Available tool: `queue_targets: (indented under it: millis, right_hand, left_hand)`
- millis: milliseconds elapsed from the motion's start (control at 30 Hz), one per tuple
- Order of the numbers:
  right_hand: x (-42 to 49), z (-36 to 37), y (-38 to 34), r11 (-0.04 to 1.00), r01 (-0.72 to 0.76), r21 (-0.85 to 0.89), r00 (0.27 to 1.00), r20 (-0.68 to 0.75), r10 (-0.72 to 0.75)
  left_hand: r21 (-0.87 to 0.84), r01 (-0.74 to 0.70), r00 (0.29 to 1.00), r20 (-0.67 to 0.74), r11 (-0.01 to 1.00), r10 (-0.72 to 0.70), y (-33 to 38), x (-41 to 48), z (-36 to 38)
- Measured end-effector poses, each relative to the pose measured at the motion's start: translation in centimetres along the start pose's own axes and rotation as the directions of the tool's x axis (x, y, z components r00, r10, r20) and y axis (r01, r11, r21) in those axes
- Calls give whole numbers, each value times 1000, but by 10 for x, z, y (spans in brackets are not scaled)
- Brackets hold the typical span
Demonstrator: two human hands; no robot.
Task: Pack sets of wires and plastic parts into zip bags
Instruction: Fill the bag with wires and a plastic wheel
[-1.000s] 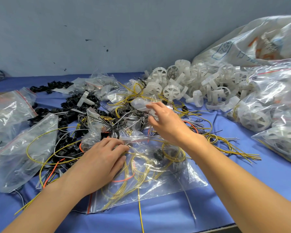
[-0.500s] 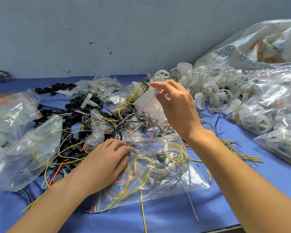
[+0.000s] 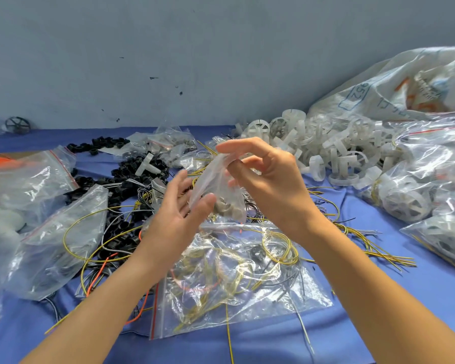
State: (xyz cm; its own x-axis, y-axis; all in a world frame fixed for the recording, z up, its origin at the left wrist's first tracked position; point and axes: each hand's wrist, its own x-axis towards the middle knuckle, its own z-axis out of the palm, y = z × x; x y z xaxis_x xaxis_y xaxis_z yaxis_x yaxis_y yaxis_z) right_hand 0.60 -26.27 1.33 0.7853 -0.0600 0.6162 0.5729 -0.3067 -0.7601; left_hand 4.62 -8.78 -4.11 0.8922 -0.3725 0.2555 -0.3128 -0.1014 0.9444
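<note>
Zip bag, one, small, pinched by right hand; left hand, fingers straight, touches its side.

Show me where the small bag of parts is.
Head view, centre: the small bag hangs pinched by the right hand, left hand beside it, above the flat bag of wires.

Right hand raised above table, thumb and fingers pinching top of small zip bag; pale plastic parts bunched in its bottom. Left hand just left of it, fingers straight, thumb touching bag's lower side. Under both hands: large zip bag, red seal strip, flat on table, coiled yellow wires inside. Left of left hand: black plastic rings. Beyond right hand: heap of white plastic wheels.
</note>
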Motion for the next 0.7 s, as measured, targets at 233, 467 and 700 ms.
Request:
queue_targets:
  millis: [233, 467, 700]
  right_hand:
    - [-4, -5, -3, 949, -86, 302, 996, 25, 82]
    - [-29, -3, 22, 602, -701, 381, 713, 359, 603]
    - [-41, 9, 23, 527, -714, 461, 695, 372, 615]
  left_hand:
    - [-254, 207, 933, 341, 945, -113, 7, -9, 2]
    - [-234, 121, 993, 33, 965, -117, 14, -8, 4]
    - [-478, 329, 936, 54, 815, -347, 14, -7, 3]
